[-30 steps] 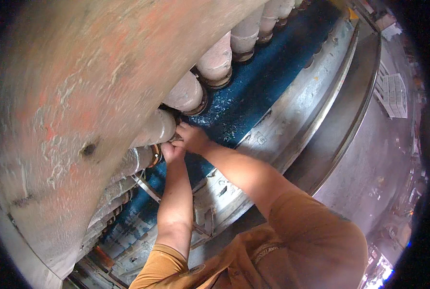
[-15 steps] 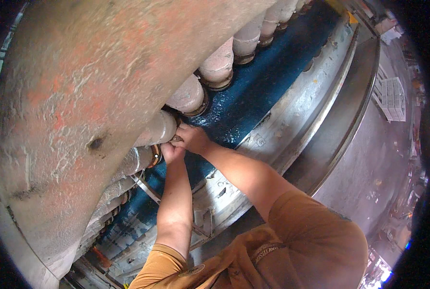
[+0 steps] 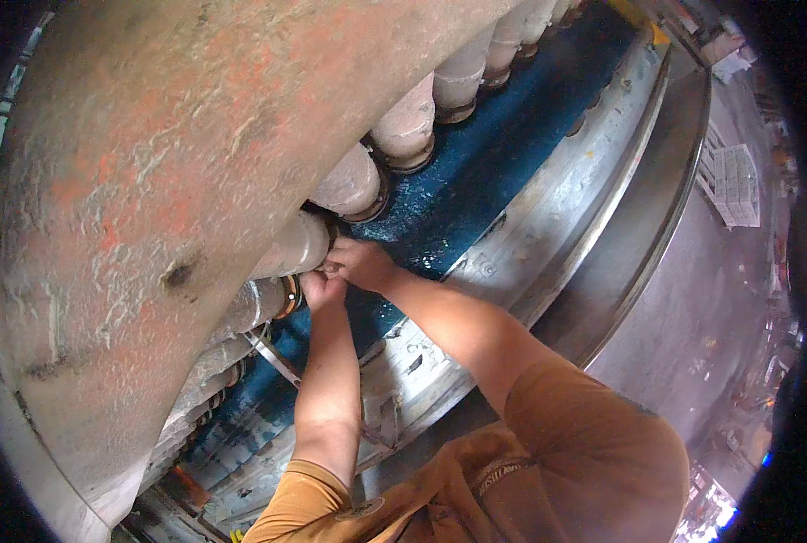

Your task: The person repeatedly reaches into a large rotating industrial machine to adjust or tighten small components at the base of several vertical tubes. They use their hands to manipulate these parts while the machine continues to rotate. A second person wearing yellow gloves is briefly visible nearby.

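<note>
Both my hands work close together at the lower end of a stubby grey pipe (image 3: pixel 299 246), one of a row that comes out from under a big worn casing (image 3: pixel 195 136). My left hand (image 3: pixel 322 288) is closed, its fingers bunched against the pipe's rim. Touching it from the right, my right hand (image 3: pixel 362 264) curls its fingers in at the same spot. Whatever they pinch is too small and covered to make out. Left of my left hand, a neighbouring pipe (image 3: pixel 257 304) carries an orange-brown ring (image 3: pixel 291 295) around its end.
A blue surface (image 3: pixel 476 195) runs under the pipe ends. Along it lies a worn metal ledge (image 3: pixel 548 199) with a curved rim. A thin metal strip (image 3: pixel 275 357) slants beside my left forearm. A white slotted crate (image 3: pixel 736 185) stands on the floor at the right.
My hands stay at the same pipe end, with small shifts of the fingers. The view has moved very slightly.
</note>
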Motion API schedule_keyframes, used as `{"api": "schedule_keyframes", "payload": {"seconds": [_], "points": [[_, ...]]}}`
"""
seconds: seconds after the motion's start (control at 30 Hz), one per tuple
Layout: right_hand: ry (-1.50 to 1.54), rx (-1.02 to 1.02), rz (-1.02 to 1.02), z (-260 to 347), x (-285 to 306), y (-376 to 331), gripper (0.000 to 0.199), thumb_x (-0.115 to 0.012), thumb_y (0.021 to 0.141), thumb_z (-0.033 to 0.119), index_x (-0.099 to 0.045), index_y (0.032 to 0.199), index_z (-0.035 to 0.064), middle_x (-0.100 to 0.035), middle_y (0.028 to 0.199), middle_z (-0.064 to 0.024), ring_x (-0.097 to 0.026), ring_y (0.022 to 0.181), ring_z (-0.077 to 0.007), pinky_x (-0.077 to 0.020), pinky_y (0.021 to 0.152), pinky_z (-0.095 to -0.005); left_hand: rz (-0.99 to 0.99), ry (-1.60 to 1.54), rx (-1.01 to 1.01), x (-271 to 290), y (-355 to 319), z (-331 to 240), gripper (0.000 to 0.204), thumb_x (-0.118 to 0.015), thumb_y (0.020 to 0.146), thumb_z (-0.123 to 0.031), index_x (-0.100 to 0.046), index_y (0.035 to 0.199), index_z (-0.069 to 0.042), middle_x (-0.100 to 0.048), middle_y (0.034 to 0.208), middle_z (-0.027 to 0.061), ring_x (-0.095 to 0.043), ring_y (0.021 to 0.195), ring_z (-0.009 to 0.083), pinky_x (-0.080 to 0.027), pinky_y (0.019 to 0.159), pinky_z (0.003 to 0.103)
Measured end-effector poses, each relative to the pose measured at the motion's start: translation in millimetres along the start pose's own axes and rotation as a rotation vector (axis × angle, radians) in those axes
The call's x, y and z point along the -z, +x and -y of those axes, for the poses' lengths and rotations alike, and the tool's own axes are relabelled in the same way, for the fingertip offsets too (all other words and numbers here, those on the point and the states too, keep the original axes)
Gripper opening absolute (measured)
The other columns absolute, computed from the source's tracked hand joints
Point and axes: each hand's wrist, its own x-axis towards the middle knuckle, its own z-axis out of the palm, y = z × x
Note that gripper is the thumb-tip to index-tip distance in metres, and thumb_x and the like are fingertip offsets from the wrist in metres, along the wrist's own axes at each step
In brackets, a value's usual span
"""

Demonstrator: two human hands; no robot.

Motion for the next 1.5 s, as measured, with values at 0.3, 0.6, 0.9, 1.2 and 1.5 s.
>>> {"api": "schedule_keyframes", "payload": {"seconds": [0.3, 0.6, 0.9, 1.2, 1.5], "points": [[-0.042, -0.091, -0.112, 23, 4, 4, 0.025, -0.06, 0.073, 0.032, -0.059, 0.082, 0.0088, -0.058, 0.079, -0.0113, -0.059, 0.074, -0.0307, -0.0496, 0.063, -0.0391, 0.238, 0.103, 0.003, 23, 8, -13, 0.029, -0.049, 0.082, -0.006, -0.048, 0.11, 0.002, -0.055, 0.101, 0.009, -0.055, 0.087, 0.0164, -0.047, 0.073, 0.026], [-0.011, -0.086, 0.377, -30, 1, -23, 0.02, -0.057, 0.074, 0.016, -0.057, 0.091, 0.007, -0.058, 0.087, -0.0135, -0.056, 0.084, -0.0323, -0.045, 0.072, -0.0401, 0.241, 0.433, -0.236, -2, -8, 5, 0.034, -0.053, 0.079, -0.002, -0.048, 0.113, 0.001, -0.056, 0.104, 0.01, -0.055, 0.092, 0.0246, -0.049, 0.071, 0.034], [0.048, 0.271, 0.391, -15, 8, 13, 0.021, -0.059, 0.069, 0.015, -0.059, 0.087, 0.0046, -0.059, 0.077, -0.0128, -0.057, 0.073, -0.0335, -0.0466, 0.064, -0.0424, 0.124, 0.219, 0.039, 25, 6, -22, 0.031, -0.043, 0.089, -0.024, -0.05, 0.112, -0.005, -0.057, 0.11, 0.011, -0.056, 0.095, 0.0271, -0.051, 0.067, 0.039], [0.086, -0.348, 0.523, -16, -11, 21, 0.02, -0.055, 0.074, 0.024, -0.061, 0.079, 0.0067, -0.058, 0.065, -0.0127, -0.058, 0.063, -0.0346, -0.0459, 0.06, -0.0434, -0.105, 0.284, 0.016, 23, 2, -18, 0.034, -0.047, 0.087, -0.032, -0.053, 0.102, -0.002, -0.059, 0.091, 0.0113, -0.06, 0.071, 0.0227, -0.052, 0.051, 0.034], [0.009, -0.788, -0.175, 63, -77, -15, 0.017, -0.051, 0.077, 0.024, -0.058, 0.082, 0.0082, -0.058, 0.072, -0.0162, -0.058, 0.07, -0.0335, -0.0456, 0.062, -0.0433, -0.134, 0.382, 0.051, 64, 10, -40, 0.027, -0.046, 0.087, -0.026, -0.051, 0.097, 0.0, -0.055, 0.079, 0.0055, -0.051, 0.068, 0.0179, -0.044, 0.06, 0.027]]}}
